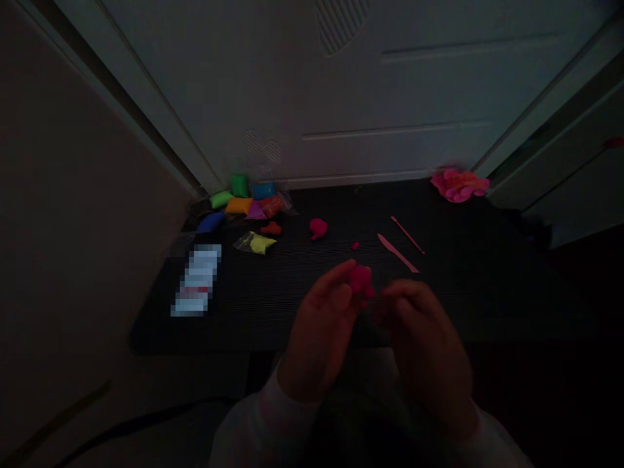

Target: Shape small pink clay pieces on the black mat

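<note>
My left hand (323,325) is closed round a lump of pink modelling clay (361,280), held between thumb and fingers above the dark table. Small knobs stick out of the lump's lower right side. Just right of it, my right hand (423,335) is pinched, its fingertips close to the clay; what they hold, if anything, is too dark to make out. On the table beyond lie a small pink clay bit (355,246) and a second, rounded pink clay lump (318,228). A pink plastic knife (397,253) and a thin pink stick tool (408,234) lie to the right.
At the back left are several coloured clay packets (239,205), a yellow clay packet (262,244) and an orange clay piece (272,228). A lit, blurred-out phone-like screen (197,281) lies at the left. A pink ruffled item (460,185) sits at the back right, against a white panelled door (351,97).
</note>
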A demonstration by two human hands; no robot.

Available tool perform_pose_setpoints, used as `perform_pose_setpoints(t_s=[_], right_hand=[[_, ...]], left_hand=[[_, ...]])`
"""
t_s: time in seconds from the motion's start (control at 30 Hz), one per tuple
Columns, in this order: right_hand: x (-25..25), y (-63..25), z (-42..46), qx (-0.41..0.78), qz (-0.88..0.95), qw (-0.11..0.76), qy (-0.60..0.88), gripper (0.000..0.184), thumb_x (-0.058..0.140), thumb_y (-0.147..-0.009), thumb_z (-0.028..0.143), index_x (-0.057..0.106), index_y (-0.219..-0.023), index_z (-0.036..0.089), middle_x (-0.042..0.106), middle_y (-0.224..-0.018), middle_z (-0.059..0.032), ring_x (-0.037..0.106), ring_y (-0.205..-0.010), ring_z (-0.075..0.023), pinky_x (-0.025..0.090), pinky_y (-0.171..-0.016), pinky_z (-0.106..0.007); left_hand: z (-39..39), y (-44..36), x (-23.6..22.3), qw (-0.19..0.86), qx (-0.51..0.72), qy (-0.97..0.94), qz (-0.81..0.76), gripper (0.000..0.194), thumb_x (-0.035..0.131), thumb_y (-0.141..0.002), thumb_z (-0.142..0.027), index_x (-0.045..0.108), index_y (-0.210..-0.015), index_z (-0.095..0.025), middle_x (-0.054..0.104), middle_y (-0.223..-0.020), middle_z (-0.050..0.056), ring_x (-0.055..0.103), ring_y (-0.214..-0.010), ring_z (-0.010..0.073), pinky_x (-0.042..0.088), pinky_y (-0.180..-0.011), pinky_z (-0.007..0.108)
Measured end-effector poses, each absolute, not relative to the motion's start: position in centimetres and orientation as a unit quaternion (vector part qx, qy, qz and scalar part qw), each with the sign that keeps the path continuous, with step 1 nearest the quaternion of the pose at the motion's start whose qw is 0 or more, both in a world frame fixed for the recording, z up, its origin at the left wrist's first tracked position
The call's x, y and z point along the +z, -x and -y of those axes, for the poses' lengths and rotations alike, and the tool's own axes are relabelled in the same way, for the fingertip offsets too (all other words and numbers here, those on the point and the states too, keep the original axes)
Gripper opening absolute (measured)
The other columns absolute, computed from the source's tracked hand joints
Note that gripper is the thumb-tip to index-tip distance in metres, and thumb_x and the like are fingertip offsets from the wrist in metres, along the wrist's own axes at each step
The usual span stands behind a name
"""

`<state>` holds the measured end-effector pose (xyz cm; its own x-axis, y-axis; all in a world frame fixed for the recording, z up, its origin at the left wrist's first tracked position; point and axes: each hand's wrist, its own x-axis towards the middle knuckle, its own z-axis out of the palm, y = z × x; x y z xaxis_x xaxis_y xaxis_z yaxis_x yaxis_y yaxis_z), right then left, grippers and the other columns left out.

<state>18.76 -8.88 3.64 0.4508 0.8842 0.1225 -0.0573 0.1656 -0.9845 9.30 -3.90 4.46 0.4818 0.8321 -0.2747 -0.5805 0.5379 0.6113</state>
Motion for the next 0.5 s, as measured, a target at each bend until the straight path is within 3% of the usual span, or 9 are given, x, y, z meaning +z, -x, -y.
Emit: perform_pose_setpoints(t_s=[0.1,0.2,0.37,0.5], right_hand=[[3.94,-18.96,9.08,0.137,0.543,0.553,0.617,0.024,0.054,-0.075,0.015,0.053,-0.096,0.027,0.048,-0.073,0.0026,0.044,-0.066,-0.0110,0.038,-0.058,-0.025],[4.23,-19.28,8.92,0.036,0.607,0.495,0.621,0.025,0.055,-0.074,0.012,0.052,-0.096,0.024,0.052,-0.075,0.0016,0.046,-0.066,-0.0120,0.037,-0.056,-0.026],[3.87,-19.47,9.13,0.039,0.582,0.538,0.608,0.023,0.056,-0.074,0.013,0.053,-0.094,0.024,0.055,-0.076,0.0009,0.047,-0.066,-0.0137,0.038,-0.056,-0.029],[3.69,-19.37,9.58,0.087,0.549,0.566,0.609,0.023,0.057,-0.073,0.012,0.053,-0.093,0.024,0.054,-0.076,0.0009,0.047,-0.066,-0.0132,0.038,-0.056,-0.028]], left_hand=[[4.27,-9.40,4.50,0.807,0.438,-0.265,-0.294,0.022,0.065,-0.068,-0.020,0.066,-0.089,-0.026,0.068,-0.092,-0.003,0.059,-0.087,0.0079,0.044,-0.080,0.020],[4.59,-9.38,4.49,0.785,0.434,-0.312,-0.312,0.024,0.064,-0.068,-0.021,0.065,-0.091,-0.027,0.068,-0.093,-0.001,0.059,-0.089,0.0111,0.045,-0.084,0.026],[4.90,-9.38,4.20,0.740,0.443,-0.383,-0.332,0.021,0.055,-0.076,-0.026,0.065,-0.094,-0.025,0.066,-0.099,0.002,0.058,-0.095,0.0149,0.042,-0.090,0.032],[4.98,-9.53,4.26,0.748,0.443,-0.373,-0.323,0.017,0.058,-0.074,-0.024,0.065,-0.090,-0.025,0.066,-0.093,0.000,0.060,-0.088,0.0135,0.047,-0.082,0.029]])
